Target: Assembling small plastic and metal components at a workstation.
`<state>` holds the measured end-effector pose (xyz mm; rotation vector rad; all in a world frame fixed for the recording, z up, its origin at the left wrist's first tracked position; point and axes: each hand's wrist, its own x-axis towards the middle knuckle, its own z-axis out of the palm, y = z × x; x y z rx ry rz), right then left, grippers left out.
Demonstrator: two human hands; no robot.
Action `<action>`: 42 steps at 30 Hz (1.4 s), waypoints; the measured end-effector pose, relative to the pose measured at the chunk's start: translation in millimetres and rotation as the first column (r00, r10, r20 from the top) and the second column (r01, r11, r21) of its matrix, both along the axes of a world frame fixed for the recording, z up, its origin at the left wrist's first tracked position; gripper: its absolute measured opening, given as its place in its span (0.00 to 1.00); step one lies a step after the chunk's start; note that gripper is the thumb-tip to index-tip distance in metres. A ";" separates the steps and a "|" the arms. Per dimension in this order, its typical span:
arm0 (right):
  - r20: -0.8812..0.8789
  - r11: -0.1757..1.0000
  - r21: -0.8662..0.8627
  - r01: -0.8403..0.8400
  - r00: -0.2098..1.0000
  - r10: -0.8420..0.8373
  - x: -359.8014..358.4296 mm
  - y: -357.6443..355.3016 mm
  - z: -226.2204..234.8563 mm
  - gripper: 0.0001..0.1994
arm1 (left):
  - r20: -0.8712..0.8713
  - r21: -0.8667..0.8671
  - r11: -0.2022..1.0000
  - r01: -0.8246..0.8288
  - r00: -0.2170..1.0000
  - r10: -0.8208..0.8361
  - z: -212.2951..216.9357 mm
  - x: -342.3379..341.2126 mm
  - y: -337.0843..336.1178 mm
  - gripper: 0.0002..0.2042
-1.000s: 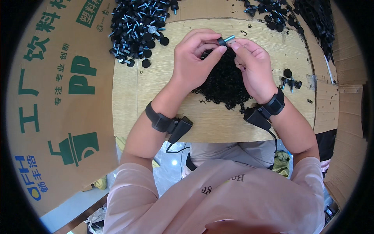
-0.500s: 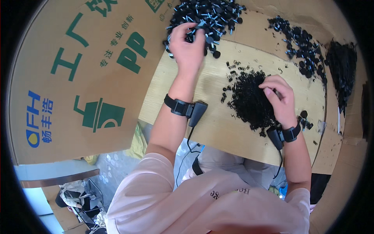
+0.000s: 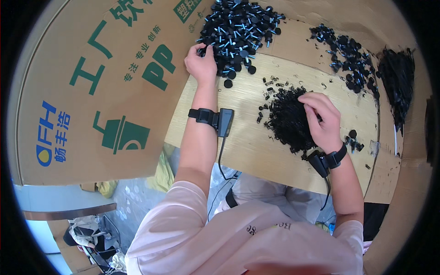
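My left hand (image 3: 201, 65) is at the near left edge of a heap of bolts with round black heads and metal shanks (image 3: 238, 32). Its thumb and forefinger are bent close together; what lies between them is too small to make out. On the right, my right hand (image 3: 323, 120) rests against a mound of small black curled pieces (image 3: 288, 120), fingers bent and thumb drawn in near the forefinger. Anything in its grip is hidden. Both wrists wear black straps with cabled devices.
A tall printed cardboard panel (image 3: 114, 87) stands on the left. A second group of black-headed bolts (image 3: 350, 57) lies at the far right, beside a black bundle of strips (image 3: 398, 87). A few loose bolts (image 3: 354, 141) sit near my right wrist on the wooden board (image 3: 256, 153).
My left hand has moved left and nearer, from over the bolt heap to its left edge, and some bolts have spread nearer. My right hand stays at the mound, slightly shifted.
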<state>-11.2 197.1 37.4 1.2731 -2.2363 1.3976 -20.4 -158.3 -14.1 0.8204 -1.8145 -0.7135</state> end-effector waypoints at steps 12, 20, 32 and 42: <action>-0.067 0.982 -0.140 -0.125 0.991 0.116 -5.8 -2.8 -17.1 0.22 | -0.099 -0.475 0.880 0.022 0.992 -0.078 24.3 7.0 23.9 0.07; 0.016 0.990 -0.081 -0.119 0.993 0.121 -0.7 2.3 -16.5 0.28 | -0.083 -0.559 0.819 0.125 0.975 -0.206 27.7 5.1 57.4 0.06; 0.149 0.986 -0.005 -0.167 0.975 0.165 -10.1 0.3 -31.9 0.16 | -0.097 -0.436 0.846 0.308 0.918 -0.384 22.8 0.5 66.5 0.08; -0.113 0.981 -0.168 -0.091 0.991 0.073 -12.8 22.4 -1.9 0.11 | -0.065 -0.414 0.843 0.343 0.913 -0.403 18.1 -2.3 66.4 0.10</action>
